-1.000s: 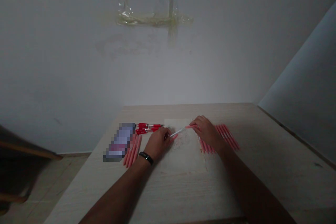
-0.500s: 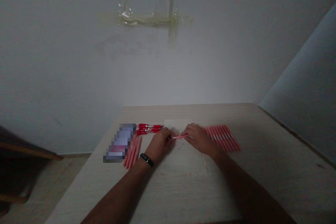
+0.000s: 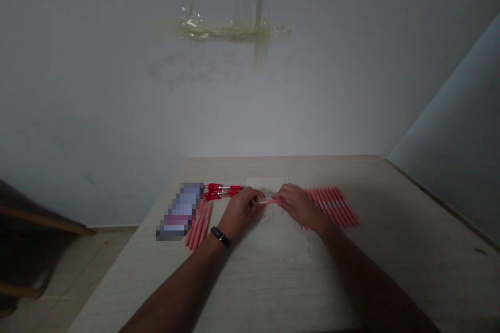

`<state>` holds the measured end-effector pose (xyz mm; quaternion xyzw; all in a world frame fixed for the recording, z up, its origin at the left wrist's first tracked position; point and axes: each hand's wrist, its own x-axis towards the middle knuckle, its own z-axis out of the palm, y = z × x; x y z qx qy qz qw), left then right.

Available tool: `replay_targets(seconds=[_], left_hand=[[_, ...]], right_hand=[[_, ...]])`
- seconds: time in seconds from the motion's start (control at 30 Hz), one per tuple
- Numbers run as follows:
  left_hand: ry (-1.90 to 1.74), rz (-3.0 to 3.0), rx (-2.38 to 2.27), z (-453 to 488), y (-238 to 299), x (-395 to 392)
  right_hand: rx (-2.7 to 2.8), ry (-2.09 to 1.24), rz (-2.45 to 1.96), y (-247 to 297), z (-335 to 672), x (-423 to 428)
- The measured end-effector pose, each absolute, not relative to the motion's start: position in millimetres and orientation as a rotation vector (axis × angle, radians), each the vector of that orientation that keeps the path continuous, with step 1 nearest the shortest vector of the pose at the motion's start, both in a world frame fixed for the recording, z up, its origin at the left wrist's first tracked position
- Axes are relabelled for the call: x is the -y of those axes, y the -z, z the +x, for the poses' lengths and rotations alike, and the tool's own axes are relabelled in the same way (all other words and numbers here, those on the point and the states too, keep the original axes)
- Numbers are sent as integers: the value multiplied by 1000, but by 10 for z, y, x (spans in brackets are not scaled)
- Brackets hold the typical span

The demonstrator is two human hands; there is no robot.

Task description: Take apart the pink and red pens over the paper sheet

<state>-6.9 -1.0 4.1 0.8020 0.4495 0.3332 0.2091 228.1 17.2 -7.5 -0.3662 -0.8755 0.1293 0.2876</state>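
Observation:
A slim pink pen [image 3: 271, 201] lies crosswise between my two hands above a pale sheet [image 3: 269, 244]. My left hand [image 3: 241, 212] is closed, its fingertips pinching the pen's left end. My right hand [image 3: 300, 206] is closed over the right end, which its fingers partly hide. Just right of that hand, several pink pens [image 3: 334, 206] lie side by side in a slanted row. Left of my left hand are several loose pink pens [image 3: 201, 227], and behind them several red pens with clear barrels [image 3: 223, 192].
A blurred-out flat device, perhaps a phone [image 3: 180, 212], lies at the table's left side. The light wooden table [image 3: 250, 302] meets a grey wall [image 3: 281, 109] at the back. Clear tape [image 3: 226, 34] is stuck on that wall. Wooden furniture [image 3: 50, 218] stands at the far left.
Both hands still hold the pink pen, with a slight shift of the fingers; more of its pale middle shows now. The camera view has shifted slightly.

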Motion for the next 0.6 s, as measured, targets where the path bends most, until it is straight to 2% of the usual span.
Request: replay_targets(seconds=[0.33, 0.6], left_hand=[[-974, 2153, -1339, -60, -18, -2], [-732, 2187, -1490, -81, 111, -17]], right_hand=[[2240, -394, -1037, 50, 2270, -156], [2147, -411, -1082, 99, 2298, -197]])
